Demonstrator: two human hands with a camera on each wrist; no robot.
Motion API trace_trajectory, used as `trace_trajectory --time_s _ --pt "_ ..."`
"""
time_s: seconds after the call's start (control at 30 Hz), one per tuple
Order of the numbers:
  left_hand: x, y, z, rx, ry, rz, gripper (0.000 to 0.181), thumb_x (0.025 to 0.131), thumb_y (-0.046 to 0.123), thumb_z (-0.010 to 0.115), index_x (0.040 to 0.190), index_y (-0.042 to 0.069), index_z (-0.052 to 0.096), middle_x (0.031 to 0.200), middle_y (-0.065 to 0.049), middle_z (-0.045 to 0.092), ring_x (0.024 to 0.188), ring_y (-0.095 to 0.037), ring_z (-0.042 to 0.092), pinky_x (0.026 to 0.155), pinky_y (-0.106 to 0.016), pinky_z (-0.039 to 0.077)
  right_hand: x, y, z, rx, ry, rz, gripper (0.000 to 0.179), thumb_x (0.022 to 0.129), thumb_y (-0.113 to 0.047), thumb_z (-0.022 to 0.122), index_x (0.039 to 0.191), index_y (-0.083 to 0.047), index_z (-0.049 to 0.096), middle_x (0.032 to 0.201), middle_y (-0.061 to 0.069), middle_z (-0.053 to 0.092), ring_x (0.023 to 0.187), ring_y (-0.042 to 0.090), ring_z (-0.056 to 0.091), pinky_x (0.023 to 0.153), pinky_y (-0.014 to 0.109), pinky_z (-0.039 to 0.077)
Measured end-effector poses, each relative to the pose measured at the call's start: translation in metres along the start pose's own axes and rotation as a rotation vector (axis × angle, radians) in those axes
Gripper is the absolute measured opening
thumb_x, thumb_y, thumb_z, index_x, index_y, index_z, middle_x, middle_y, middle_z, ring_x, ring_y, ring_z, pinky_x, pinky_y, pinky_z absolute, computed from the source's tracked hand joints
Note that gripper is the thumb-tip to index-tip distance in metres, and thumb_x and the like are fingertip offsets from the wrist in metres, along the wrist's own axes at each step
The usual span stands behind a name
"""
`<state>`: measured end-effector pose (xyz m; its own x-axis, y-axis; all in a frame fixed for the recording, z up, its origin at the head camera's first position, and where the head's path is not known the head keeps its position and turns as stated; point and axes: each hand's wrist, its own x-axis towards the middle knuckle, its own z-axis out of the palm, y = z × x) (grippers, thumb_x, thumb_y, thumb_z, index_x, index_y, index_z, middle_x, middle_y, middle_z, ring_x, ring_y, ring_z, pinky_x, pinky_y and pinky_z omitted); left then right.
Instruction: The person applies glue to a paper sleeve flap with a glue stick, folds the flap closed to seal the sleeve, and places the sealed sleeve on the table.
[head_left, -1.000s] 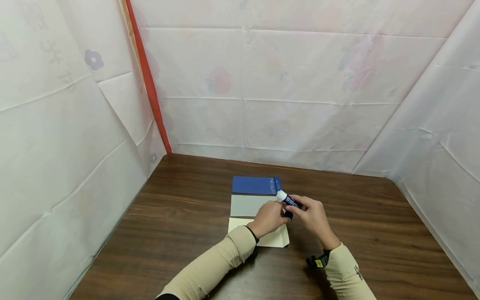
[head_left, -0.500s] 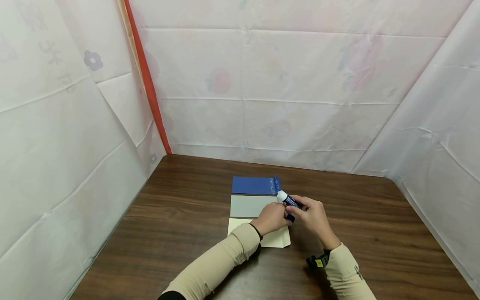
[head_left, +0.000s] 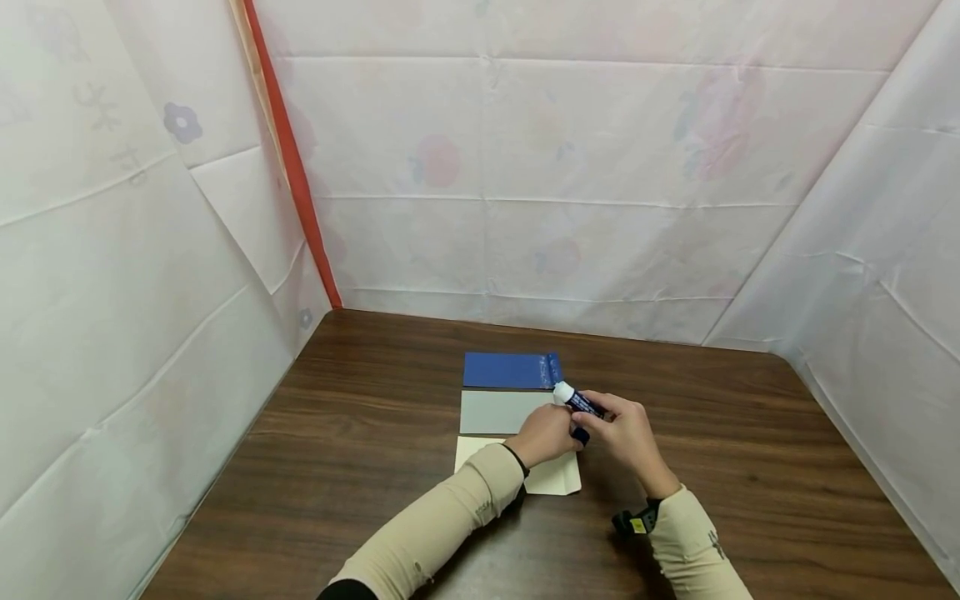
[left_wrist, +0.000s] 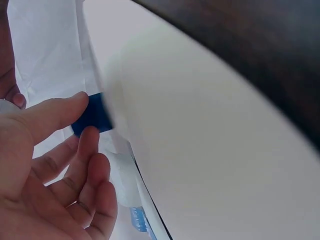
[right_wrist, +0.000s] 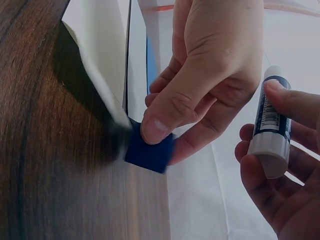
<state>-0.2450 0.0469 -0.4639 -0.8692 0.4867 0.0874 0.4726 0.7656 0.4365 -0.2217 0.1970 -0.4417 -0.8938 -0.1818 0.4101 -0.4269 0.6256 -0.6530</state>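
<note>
In my right hand [head_left: 622,432] I hold a glue stick [right_wrist: 271,117], a white tube with a dark blue printed label. Its white end tilts toward the sheets in the head view. My left hand [head_left: 542,435] pinches a dark blue cap [right_wrist: 150,150] between thumb and fingers, just below the stick and apart from it. Under and beyond the hands lie a blue paper strip [head_left: 501,371], a grey strip [head_left: 491,412] and a cream strip [head_left: 558,478]. Whitish smears mark the blue strip's right end, beside a folded flap. The left hand partly hides the grey and cream strips.
The strips lie on a dark wood-grain table [head_left: 360,467]. White printed sheeting [head_left: 525,167] hangs behind and on both sides, with a red strip [head_left: 296,167] at the back left corner.
The left hand has shifted slightly to the right with the cap, and the cream strip's right end has moved marginally. The right hand and glue stick stay nearly still.
</note>
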Motion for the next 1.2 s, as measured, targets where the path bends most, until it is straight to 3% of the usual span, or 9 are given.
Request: trace_trajectory --time_s 0.27,0.43,0.83,1.2 --pt "0.001 -0.001 0.001 0.002 0.040 0.024 0.021 0.078 0.023 0.082 0.093 0.011 0.073 0.080 0.003 0.073 0.074 -0.010 0.065 0.067 -0.021 0.049 0.001 0.000 0.001 0.003 0.007 -0.012 0.031 0.080 -0.012 0.079 0.110 -0.005 0.074 0.089 0.011 0.073 0.056 0.003 0.043 0.049 0.021 0.039" --pt "-0.001 -0.001 0.002 0.047 0.063 0.085 0.010 0.081 0.019 0.077 0.087 0.012 0.074 0.077 0.005 0.073 0.072 -0.007 0.065 0.066 -0.018 0.048 -0.001 0.000 0.002 0.005 0.006 -0.001 0.030 0.080 -0.012 0.079 0.110 -0.006 0.074 0.088 0.011 0.073 0.055 0.003 0.042 0.049 0.021 0.038" --pt "0.000 -0.002 -0.001 0.150 0.054 0.124 0.005 0.078 0.015 0.076 0.083 0.017 0.077 0.084 0.006 0.074 0.076 -0.008 0.068 0.066 -0.016 0.049 0.002 -0.001 0.002 0.001 0.019 -0.017 0.031 0.079 -0.012 0.080 0.109 -0.005 0.074 0.090 0.012 0.073 0.058 0.004 0.046 0.051 0.021 0.041" --pt "-0.001 0.012 -0.003 0.178 0.005 0.199 0.011 0.082 0.020 0.075 0.092 0.017 0.076 0.087 0.008 0.074 0.080 -0.008 0.067 0.073 -0.019 0.050 0.003 -0.003 -0.009 0.072 0.096 -0.006 0.029 0.080 -0.011 0.079 0.108 -0.004 0.074 0.092 0.014 0.074 0.060 0.003 0.052 0.053 0.021 0.045"
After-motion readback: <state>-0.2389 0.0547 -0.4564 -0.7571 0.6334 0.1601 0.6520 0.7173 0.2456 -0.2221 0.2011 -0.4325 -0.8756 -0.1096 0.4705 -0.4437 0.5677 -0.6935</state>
